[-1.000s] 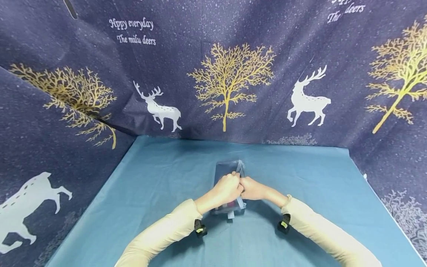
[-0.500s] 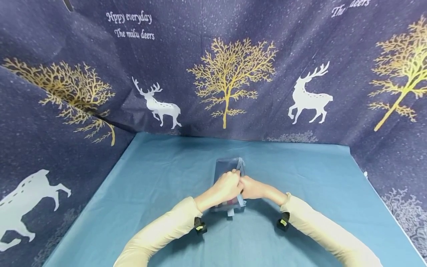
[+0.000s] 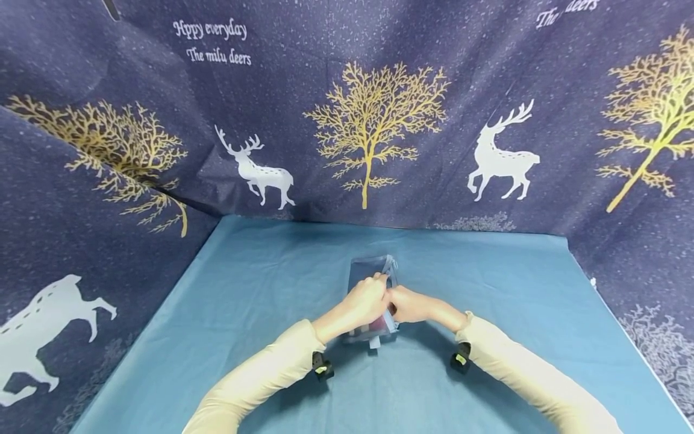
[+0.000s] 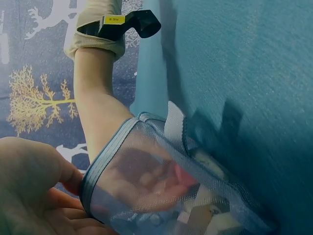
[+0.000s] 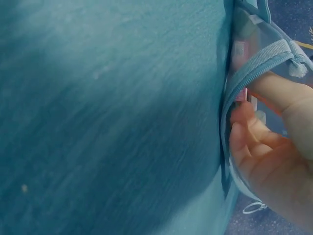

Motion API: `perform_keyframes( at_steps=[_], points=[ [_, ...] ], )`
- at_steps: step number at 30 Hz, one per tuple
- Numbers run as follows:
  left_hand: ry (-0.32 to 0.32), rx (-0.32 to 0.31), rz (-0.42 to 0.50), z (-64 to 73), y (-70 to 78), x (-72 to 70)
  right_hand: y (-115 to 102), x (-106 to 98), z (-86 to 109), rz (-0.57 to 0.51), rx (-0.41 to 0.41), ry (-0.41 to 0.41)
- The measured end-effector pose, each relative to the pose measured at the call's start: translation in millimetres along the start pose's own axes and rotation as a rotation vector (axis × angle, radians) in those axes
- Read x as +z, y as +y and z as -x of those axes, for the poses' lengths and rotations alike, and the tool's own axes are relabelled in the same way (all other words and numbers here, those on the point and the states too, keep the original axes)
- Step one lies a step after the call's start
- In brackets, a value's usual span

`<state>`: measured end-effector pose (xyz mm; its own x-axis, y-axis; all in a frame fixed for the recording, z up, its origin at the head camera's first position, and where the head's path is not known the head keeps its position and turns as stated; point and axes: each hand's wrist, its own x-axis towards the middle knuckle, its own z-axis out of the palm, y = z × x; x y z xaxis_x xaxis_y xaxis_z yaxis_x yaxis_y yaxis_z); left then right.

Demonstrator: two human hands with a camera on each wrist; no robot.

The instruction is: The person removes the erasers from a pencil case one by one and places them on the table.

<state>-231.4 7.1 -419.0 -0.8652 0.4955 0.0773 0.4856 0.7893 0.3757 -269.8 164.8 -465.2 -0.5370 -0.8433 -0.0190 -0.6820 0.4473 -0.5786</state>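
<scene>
A blue-grey see-through mesh zip pouch (image 3: 366, 266) stands between my hands on the blue cloth, its zipped mouth parted. My left hand (image 3: 367, 300) pinches the zipper edge (image 4: 99, 169) between thumb and fingers. Through the parted mouth, my right hand (image 3: 410, 305) reaches inside with bent fingers; in the left wrist view it shows through the mesh. Beside its fingertips lies a pink item (image 5: 239, 54); whether the fingers hold it is hidden. Pale block-like pieces (image 4: 222, 223) lie deeper in the pouch, blurred by the mesh.
Blue cloth (image 3: 271, 277) covers the table around the pouch. A dark curtain (image 3: 325, 120) printed with deer and trees hangs behind and at the sides. Black wrist cameras (image 3: 322, 366) are strapped below both sleeves. A zip pull ring (image 5: 254, 208) dangles from the pouch.
My left hand has shifted slightly up and left along the pouch's edge. The right hand stays at the mouth, and the pouch has barely moved.
</scene>
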Motion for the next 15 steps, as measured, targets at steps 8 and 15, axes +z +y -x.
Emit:
perform_keyframes(
  at_steps=[8,15],
  points=[
    [0.005,0.005,0.111,0.4,-7.1,-0.5,1,-5,3.8,0.033,0.079,-0.034],
    [-0.006,0.028,0.183,0.8,-15.7,0.1,-1,-6,6.6,0.008,0.042,-0.027]
  ],
)
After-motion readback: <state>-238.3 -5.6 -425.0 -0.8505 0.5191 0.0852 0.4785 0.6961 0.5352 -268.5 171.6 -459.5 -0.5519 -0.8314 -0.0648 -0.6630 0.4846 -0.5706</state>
